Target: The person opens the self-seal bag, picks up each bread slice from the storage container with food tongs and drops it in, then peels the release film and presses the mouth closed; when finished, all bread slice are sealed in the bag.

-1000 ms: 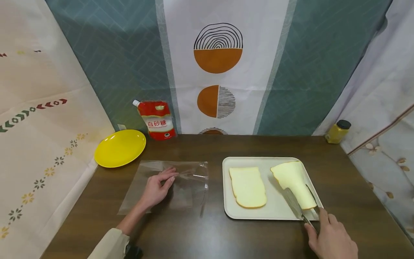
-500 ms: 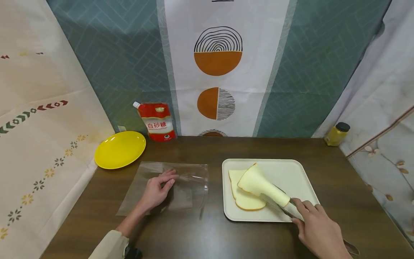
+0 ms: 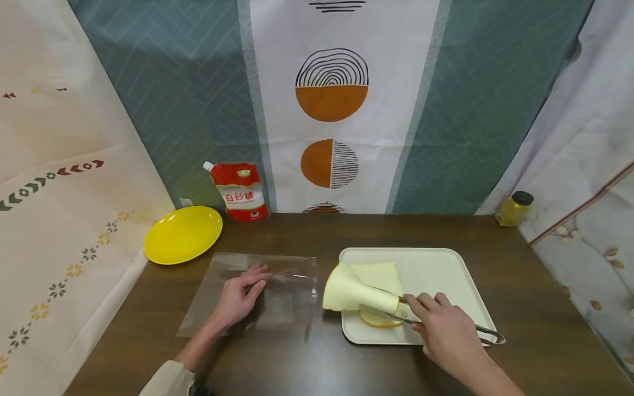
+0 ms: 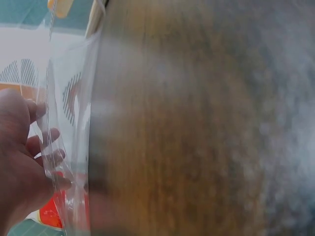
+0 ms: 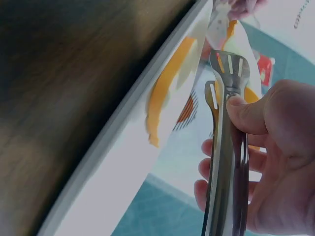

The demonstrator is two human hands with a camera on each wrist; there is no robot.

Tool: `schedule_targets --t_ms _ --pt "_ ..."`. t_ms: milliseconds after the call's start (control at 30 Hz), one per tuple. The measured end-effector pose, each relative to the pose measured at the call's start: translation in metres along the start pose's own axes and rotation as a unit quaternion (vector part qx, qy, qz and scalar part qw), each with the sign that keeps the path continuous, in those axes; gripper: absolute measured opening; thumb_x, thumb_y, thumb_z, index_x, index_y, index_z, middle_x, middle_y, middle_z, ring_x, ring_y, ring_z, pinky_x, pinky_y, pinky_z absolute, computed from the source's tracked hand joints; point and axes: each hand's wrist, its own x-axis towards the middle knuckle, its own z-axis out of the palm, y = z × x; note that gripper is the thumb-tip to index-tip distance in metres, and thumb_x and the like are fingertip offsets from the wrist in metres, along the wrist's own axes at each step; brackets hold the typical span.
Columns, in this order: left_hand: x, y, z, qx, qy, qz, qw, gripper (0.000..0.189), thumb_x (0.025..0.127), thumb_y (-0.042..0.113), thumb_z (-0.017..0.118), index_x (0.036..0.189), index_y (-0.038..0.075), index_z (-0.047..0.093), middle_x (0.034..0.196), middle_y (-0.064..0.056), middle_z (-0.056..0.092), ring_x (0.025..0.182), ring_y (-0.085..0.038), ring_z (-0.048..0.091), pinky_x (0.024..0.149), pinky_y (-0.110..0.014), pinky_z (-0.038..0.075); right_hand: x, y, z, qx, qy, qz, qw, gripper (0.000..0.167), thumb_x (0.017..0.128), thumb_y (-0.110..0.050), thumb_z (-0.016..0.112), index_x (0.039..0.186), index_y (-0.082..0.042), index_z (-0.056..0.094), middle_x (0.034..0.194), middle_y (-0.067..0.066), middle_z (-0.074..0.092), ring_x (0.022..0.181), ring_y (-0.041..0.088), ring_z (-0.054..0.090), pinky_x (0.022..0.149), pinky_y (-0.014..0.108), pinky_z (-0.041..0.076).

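Note:
In the head view my right hand (image 3: pixel 448 333) grips metal tongs (image 3: pixel 487 333). Their tips hold a bread slice (image 3: pixel 346 291), its near end pinched narrow and its far end flared past the tray's left edge. Beneath it another bread slice (image 3: pixel 381 272) lies flat on the white tray (image 3: pixel 441 275). The right wrist view shows my thumb along the tongs (image 5: pixel 229 142). On the left, my left hand (image 3: pixel 240 297) touches a clear plastic bag (image 3: pixel 282 308); its fingers (image 4: pixel 49 135) look spread against the film. Whether they are inside the bag I cannot tell.
A yellow plate (image 3: pixel 183 235) stands at the table's back left. Beside it a red sugar pouch (image 3: pixel 240 192) leans against the back cloth. A small yellow jar (image 3: pixel 514 209) with a black lid is at the back right.
My right hand has carried the tong-held bread slice leftward from the tray's right side, across the flat slice, to beyond the tray's left edge. My left hand has stayed at the plastic bag.

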Motion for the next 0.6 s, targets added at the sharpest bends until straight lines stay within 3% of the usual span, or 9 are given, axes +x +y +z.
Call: schedule_targets --t_ms 433,600 --pt "-0.001 0.002 0.0 0.009 -0.003 -0.003 0.9999 0.025 0.093 -0.001 0.067 0.117 0.003 0.074 0.131 -0.02 0.062 0.13 -0.039 0.051 0.104 -0.056 0.039 0.037 -0.022 0.01 -0.002 -0.062 -0.032 0.9976 0.053 0.069 -0.01 0.088 0.117 -0.013 0.065 0.094 -0.001 0.06 0.075 0.021 0.046 0.049 0.027 0.036" --pt "0.0 0.002 -0.001 0.018 0.007 0.023 0.9995 0.023 0.092 -0.002 0.068 0.115 0.001 0.074 0.129 -0.022 0.063 0.127 -0.04 0.053 0.101 -0.057 0.041 0.049 -0.028 0.014 -0.011 -0.079 -0.046 0.9958 0.05 0.071 -0.013 0.087 0.116 -0.012 0.064 0.091 0.0 0.058 0.074 0.022 0.044 0.049 0.027 0.036"
